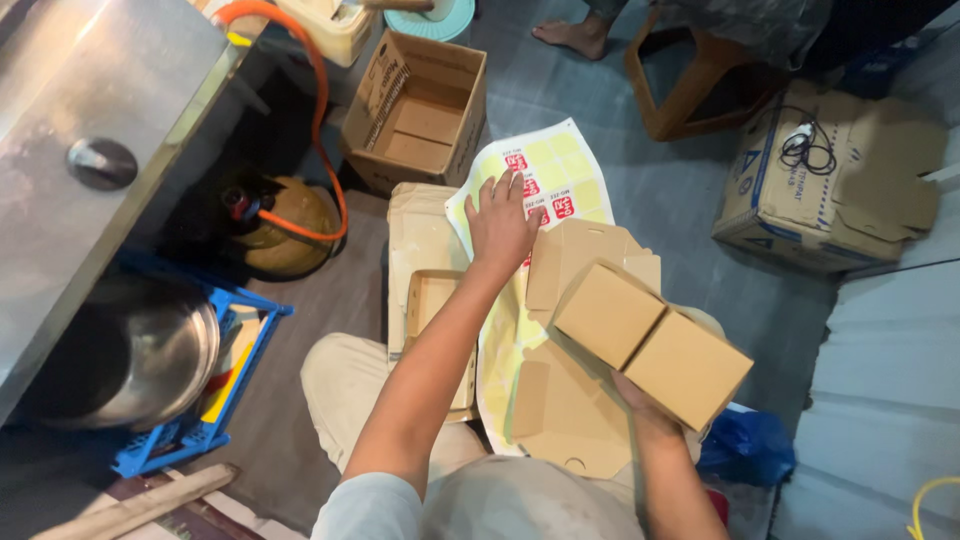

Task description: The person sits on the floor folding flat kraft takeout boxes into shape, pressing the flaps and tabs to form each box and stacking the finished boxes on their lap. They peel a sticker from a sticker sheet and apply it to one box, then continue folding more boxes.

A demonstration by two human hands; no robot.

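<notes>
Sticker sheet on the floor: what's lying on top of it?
On the sticker sheet: the left hand pressing near the red stickers, and flat cardboard blanks over its lower part. Whatever stickers lie beneath them are hidden.

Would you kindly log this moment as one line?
left hand: on sticker sheet | right hand: holds folded cardboard box | flat box blanks on lap

The folded box (650,345) hides the right hand's fingers (628,385); sticker print blurred.
</notes>
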